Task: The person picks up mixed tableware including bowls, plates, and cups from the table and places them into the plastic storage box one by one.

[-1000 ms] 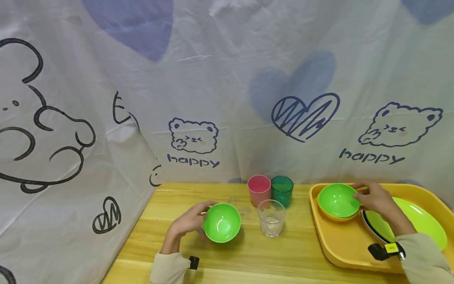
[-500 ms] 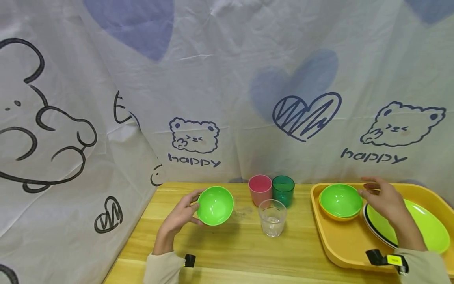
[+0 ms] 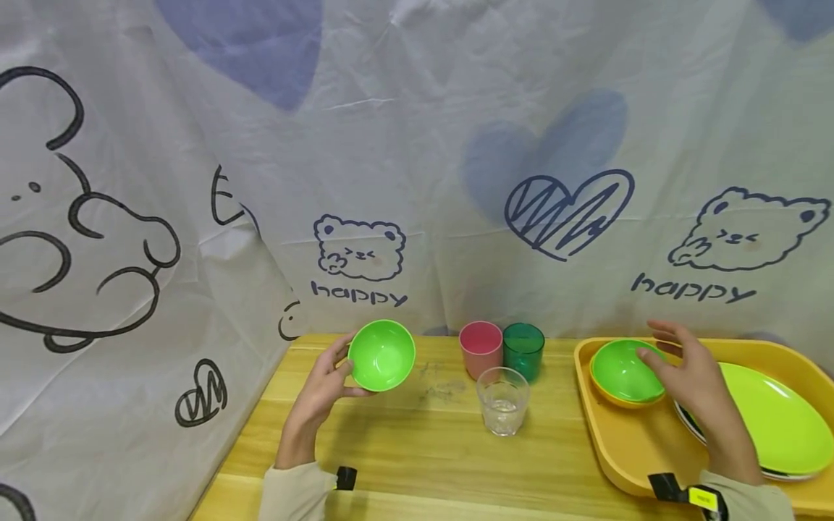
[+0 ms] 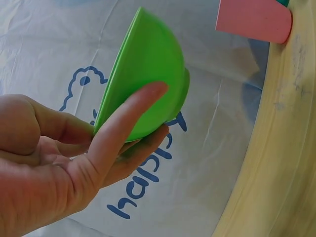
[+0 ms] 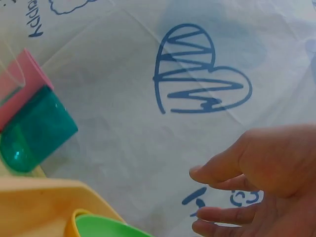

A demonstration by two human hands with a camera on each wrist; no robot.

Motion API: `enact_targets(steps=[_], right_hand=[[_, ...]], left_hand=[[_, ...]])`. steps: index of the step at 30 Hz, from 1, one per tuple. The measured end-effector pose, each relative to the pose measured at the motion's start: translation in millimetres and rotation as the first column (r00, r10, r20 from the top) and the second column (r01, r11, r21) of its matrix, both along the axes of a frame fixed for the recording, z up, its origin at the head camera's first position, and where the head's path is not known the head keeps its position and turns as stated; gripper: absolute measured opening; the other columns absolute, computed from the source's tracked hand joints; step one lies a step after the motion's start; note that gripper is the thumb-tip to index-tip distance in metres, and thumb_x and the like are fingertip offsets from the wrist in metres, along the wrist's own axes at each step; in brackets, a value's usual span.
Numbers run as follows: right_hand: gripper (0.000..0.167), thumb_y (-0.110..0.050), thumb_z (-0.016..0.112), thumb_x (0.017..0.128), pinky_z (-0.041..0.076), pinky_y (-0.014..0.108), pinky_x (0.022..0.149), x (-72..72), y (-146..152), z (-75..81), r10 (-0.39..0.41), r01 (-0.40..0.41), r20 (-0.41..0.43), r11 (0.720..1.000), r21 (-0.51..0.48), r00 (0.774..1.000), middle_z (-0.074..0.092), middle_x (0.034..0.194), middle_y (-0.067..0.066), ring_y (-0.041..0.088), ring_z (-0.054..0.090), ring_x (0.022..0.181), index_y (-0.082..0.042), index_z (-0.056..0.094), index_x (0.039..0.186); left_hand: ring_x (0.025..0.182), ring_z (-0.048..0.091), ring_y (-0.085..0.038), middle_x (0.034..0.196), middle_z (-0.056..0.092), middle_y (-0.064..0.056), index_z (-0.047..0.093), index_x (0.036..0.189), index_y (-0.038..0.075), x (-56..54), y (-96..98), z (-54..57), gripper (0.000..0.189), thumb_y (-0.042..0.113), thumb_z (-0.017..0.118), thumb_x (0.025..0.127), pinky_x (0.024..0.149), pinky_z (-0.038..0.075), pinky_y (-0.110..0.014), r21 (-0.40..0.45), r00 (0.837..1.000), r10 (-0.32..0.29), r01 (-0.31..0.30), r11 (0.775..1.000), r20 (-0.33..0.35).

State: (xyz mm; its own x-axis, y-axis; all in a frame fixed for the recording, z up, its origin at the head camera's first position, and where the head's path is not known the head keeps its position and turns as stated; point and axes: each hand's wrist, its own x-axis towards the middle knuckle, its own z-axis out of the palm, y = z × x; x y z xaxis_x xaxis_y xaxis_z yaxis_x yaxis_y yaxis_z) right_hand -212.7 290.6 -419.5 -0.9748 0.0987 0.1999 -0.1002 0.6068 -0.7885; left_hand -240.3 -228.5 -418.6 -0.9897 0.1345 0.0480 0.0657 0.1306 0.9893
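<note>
In your left hand (image 3: 318, 385) you grip a green bowl (image 3: 381, 355) by its left side, fingers along its outer wall. It is held above the left part of the wooden table (image 3: 449, 470), tipped on its side with its opening turned toward you.

At the right, the yellow tray (image 3: 641, 456) carries a second green bowl (image 3: 622, 369) nested in a yellow bowl (image 5: 71, 227) at its far left corner. To their right, a lime plate (image 3: 775, 420) lies on a dark-rimmed plate (image 3: 689, 425).

Between bowl and tray, a pink cup (image 3: 482, 356) and a teal cup (image 3: 524, 356) stand upright side by side at the far edge, a clear cup (image 3: 504, 401) nearer you; you cannot tell whether its cloudy lower part is thick base or contents.

Your right hand (image 3: 697, 376) hovers above the tray beside the nested bowls, thumb apart from its loosely extended fingers.
</note>
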Motion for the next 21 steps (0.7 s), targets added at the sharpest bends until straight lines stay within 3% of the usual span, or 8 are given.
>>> enact_targets(steps=[5, 9, 13, 15, 18, 21], right_hand=[[0.060, -0.023, 0.058, 0.106, 0.042, 0.070, 0.099, 3.2, -8, -0.1, -0.018, 0.017, -0.032, 1.000, -0.021, 0.999, 0.041, 0.149, 0.036, 0.057, 0.043, 0.131, 0.005, 0.035, 0.154], [0.057, -0.021, 0.060, 0.105, 0.048, 0.057, 0.097, 4.2, -14, -2.7, -0.046, 0.047, -0.072, 0.999, 0.007, 0.996, 0.045, 0.148, 0.032, 0.053, 0.046, 0.129, 0.005, 0.039, 0.152], [0.055, -0.019, 0.062, 0.104, 0.055, 0.040, 0.095, 3.2, -17, -4.0, -0.062, 0.065, -0.119, 0.998, 0.024, 0.991, 0.048, 0.146, 0.031, 0.051, 0.049, 0.127, 0.005, 0.042, 0.149], [0.054, -0.018, 0.062, 0.103, 0.055, 0.023, 0.093, 2.5, -18, -5.0, -0.059, 0.060, -0.134, 0.998, 0.009, 0.989, 0.049, 0.146, 0.030, 0.051, 0.050, 0.127, 0.005, 0.043, 0.149], [0.053, -0.017, 0.062, 0.103, 0.047, 0.003, 0.084, 2.6, -19, -6.9, -0.056, 0.055, -0.150, 0.998, -0.013, 0.987, 0.051, 0.145, 0.029, 0.050, 0.051, 0.126, 0.004, 0.044, 0.148], [0.053, -0.016, 0.062, 0.103, 0.040, -0.003, 0.079, 2.7, -21, -9.2, -0.052, 0.047, -0.164, 0.998, -0.032, 0.985, 0.052, 0.143, 0.028, 0.049, 0.052, 0.125, 0.004, 0.044, 0.148]], left_hand=[[0.123, 0.054, -0.052, 0.156, 0.033, -0.031, 0.034, 0.156, 0.000, -0.2, -0.6, 1.1, 0.052, -0.007, 0.035, 0.105, 0.074, 0.063, -0.048, 0.014, 1.000, 0.015, -0.015, 1.000, -0.005], [0.123, 0.054, -0.053, 0.156, 0.034, -0.030, 0.036, 0.155, 0.001, -0.2, 0.3, 0.8, 0.052, -0.007, 0.036, 0.104, 0.073, 0.063, -0.048, 0.019, 1.000, 0.026, -0.026, 0.999, 0.009], [0.123, 0.054, -0.053, 0.156, 0.035, -0.030, 0.036, 0.155, 0.001, 0.3, 1.4, 0.5, 0.053, -0.007, 0.037, 0.103, 0.074, 0.063, -0.048, 0.033, 0.999, 0.033, -0.033, 0.999, 0.024], [0.122, 0.055, -0.051, 0.155, 0.035, -0.030, 0.036, 0.156, 0.001, 0.7, 1.6, 0.6, 0.053, -0.006, 0.038, 0.103, 0.074, 0.063, -0.048, 0.038, 0.999, 0.035, -0.036, 0.999, 0.028], [0.120, 0.057, -0.048, 0.155, 0.036, -0.029, 0.036, 0.156, 0.002, 0.6, 2.0, 1.2, 0.052, -0.005, 0.039, 0.104, 0.074, 0.063, -0.048, 0.033, 0.999, 0.032, -0.033, 0.999, 0.027], [0.120, 0.057, -0.047, 0.155, 0.036, -0.029, 0.037, 0.156, 0.002, 0.1, 2.5, 1.9, 0.051, -0.004, 0.039, 0.105, 0.074, 0.063, -0.048, 0.026, 0.999, 0.027, -0.027, 0.999, 0.024]])
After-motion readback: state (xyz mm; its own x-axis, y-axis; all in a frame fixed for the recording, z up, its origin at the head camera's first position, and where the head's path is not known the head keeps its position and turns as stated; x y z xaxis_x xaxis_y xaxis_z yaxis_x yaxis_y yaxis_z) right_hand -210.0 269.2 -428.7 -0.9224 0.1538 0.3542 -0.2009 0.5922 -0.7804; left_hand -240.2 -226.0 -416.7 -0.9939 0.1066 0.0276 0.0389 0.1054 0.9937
